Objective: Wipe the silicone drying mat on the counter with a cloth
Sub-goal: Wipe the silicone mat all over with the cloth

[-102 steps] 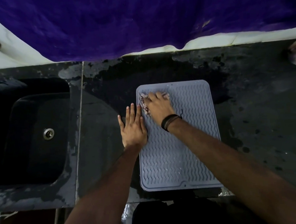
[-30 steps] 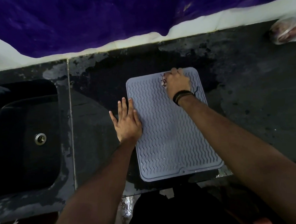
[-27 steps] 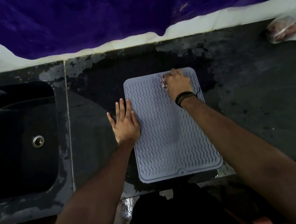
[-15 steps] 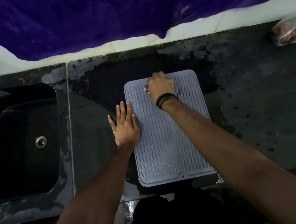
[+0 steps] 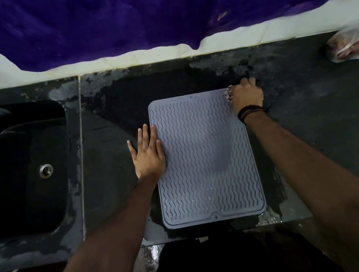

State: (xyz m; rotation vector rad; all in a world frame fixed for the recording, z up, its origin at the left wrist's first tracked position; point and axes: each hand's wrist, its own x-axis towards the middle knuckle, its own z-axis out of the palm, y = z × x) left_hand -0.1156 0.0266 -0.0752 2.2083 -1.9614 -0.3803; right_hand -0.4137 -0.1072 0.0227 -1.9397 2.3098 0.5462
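Observation:
A grey silicone drying mat (image 5: pixel 200 155) with wavy ridges lies on the dark counter (image 5: pixel 311 133), its near edge by the counter's front. My left hand (image 5: pixel 147 153) lies flat with straight fingers on the mat's left edge, half on the counter. My right hand (image 5: pixel 246 96) is at the mat's far right corner, fingers curled over a small bunched cloth (image 5: pixel 228 95); only a pale scrap of it shows at the hand's left side. Water drops glisten on the mat's near part.
A dark sink (image 5: pixel 28 164) with a metal drain (image 5: pixel 45 170) sits to the left. A purple cloth (image 5: pixel 126 20) hangs over the pale wall behind. A clear plastic bag (image 5: pixel 346 47) lies at the far right of the counter. Wet patches darken the counter around the mat.
My right hand has slid with the cloth from the mat's far middle to its far right corner. My left hand has stayed on the mat's left edge.

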